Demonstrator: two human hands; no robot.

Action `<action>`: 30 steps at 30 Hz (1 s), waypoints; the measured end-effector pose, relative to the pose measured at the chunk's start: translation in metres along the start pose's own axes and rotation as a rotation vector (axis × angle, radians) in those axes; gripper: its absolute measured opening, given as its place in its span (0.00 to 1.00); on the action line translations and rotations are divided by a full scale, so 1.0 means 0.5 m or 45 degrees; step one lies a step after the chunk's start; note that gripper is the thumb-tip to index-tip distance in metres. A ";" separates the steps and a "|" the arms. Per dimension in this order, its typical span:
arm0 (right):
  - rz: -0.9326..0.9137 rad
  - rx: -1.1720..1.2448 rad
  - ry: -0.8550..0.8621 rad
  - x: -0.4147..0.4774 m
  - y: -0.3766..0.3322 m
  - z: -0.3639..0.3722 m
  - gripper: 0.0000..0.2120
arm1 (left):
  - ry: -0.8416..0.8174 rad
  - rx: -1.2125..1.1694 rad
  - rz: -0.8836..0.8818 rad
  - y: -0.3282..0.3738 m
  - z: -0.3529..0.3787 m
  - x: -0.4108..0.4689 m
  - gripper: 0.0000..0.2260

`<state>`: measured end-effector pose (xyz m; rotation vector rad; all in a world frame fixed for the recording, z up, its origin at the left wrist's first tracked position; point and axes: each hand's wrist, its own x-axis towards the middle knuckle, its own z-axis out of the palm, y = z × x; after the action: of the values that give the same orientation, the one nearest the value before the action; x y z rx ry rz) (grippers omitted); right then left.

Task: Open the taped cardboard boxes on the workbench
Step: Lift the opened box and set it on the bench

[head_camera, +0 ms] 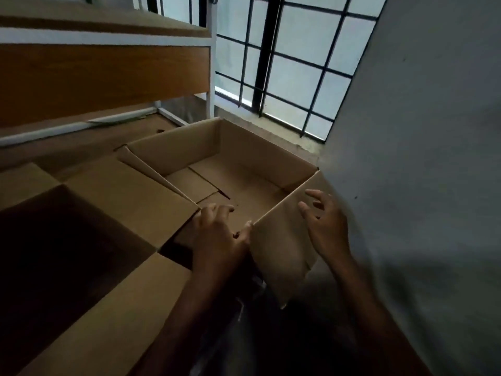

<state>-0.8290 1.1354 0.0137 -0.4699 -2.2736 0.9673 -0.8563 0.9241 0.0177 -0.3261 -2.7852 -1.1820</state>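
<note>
Two open boxes (plain brown): right box [260, 147], left box [127, 196]; left hand [217, 237] fingers grip the right box's rim; right hand [325, 226] fingers splayed wide.

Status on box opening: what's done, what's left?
Done: left box and window box both stand open. In hand: left hand grips the window box's near edge; right hand hovers open by its folded-down flap. Left: no taped box visible in this view.
</note>
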 end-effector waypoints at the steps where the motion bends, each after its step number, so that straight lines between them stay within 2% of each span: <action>1: -0.001 -0.001 -0.006 0.031 0.009 0.008 0.14 | -0.035 0.071 -0.046 -0.005 0.005 0.004 0.23; 5: 0.039 -0.026 -0.040 0.155 0.057 0.048 0.13 | -0.099 0.133 -0.224 -0.001 0.023 0.013 0.28; 11: -0.003 -0.240 -0.148 0.336 0.141 0.110 0.20 | 0.104 0.274 -0.496 0.021 0.096 0.093 0.33; 13: -0.010 -0.352 -0.287 0.403 0.185 0.118 0.24 | 0.201 0.324 -0.627 0.037 0.130 0.117 0.34; 16: 0.119 -0.390 -0.589 0.493 0.255 0.129 0.26 | 0.379 0.360 -0.751 0.067 0.177 0.134 0.32; 20: 0.288 -0.316 -0.806 0.548 0.302 0.137 0.15 | 0.729 0.200 -0.892 0.075 0.197 0.138 0.29; 24: 0.219 -0.252 -0.838 0.551 0.319 0.133 0.13 | 0.835 0.175 -0.986 0.092 0.218 0.126 0.28; 30: 0.176 -0.143 -0.708 0.550 0.324 0.054 0.11 | 0.898 -0.246 -0.964 0.153 0.236 0.120 0.30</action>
<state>-1.0393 1.3757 -0.0105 -0.4496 -2.8341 1.1526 -0.8974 1.0699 -0.0004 1.0168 -2.1712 -1.3241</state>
